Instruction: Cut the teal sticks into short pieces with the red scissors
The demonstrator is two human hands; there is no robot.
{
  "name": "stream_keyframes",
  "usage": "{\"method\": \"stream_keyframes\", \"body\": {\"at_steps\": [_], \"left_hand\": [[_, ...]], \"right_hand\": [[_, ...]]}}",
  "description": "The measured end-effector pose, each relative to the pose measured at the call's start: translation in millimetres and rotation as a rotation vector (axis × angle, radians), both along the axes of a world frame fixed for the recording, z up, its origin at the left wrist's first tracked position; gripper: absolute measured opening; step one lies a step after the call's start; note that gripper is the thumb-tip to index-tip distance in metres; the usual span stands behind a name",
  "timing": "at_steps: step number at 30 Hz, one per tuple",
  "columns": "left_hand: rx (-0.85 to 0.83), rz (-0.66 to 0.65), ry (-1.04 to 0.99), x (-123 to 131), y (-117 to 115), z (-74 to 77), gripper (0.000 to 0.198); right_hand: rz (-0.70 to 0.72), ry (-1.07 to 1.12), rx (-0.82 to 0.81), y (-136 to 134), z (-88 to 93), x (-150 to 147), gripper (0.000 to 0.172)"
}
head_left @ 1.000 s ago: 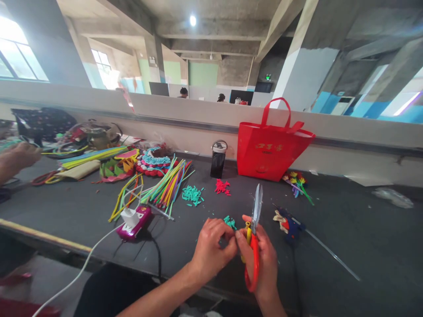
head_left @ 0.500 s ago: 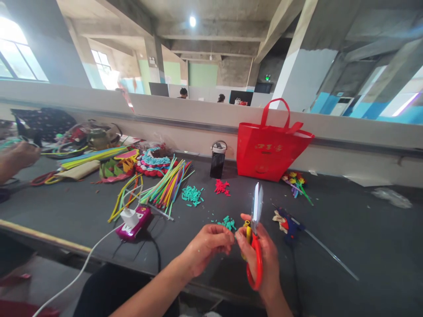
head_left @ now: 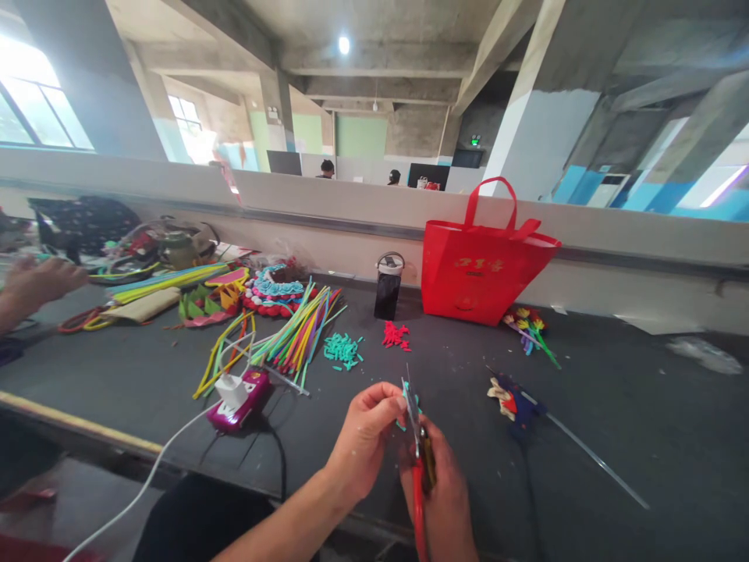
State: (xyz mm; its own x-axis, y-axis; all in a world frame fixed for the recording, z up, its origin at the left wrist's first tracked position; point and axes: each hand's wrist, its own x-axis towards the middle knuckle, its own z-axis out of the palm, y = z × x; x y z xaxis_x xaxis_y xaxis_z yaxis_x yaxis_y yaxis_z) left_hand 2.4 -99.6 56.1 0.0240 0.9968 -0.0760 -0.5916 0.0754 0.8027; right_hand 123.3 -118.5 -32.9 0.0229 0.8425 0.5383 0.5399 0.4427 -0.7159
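My right hand (head_left: 445, 499) grips red-handled scissors (head_left: 417, 453), blades pointing up and seen edge-on. My left hand (head_left: 366, 437) pinches a small teal piece (head_left: 406, 388) right at the blades. A yellow bit shows in my right hand beside the handle. On the dark table (head_left: 614, 406) beyond lie a teal pile of cut pieces (head_left: 341, 349), a red pile (head_left: 395, 336) and a fan of coloured sticks (head_left: 296, 332).
A red tote bag (head_left: 483, 261) and a dark bottle (head_left: 387, 286) stand at the back wall. A purple power strip with white plug (head_left: 237, 394) lies left; a blue glue gun (head_left: 515, 400) right. Another person's hand (head_left: 38, 281) works far left among craft items.
My right hand turned the scissors from flat-on to edge-on and drew them lower and leftward. My left hand lifted a teal piece up to the blades.
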Motion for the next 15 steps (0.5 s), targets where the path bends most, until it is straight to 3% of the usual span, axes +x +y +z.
{"method": "stream_keyframes", "body": {"at_steps": [15], "left_hand": [[-0.020, 0.037, 0.074, 5.3, -1.2, -3.4, 0.009]], "right_hand": [[-0.059, -0.051, 0.006, -2.3, 9.3, 3.1, 0.036]]}}
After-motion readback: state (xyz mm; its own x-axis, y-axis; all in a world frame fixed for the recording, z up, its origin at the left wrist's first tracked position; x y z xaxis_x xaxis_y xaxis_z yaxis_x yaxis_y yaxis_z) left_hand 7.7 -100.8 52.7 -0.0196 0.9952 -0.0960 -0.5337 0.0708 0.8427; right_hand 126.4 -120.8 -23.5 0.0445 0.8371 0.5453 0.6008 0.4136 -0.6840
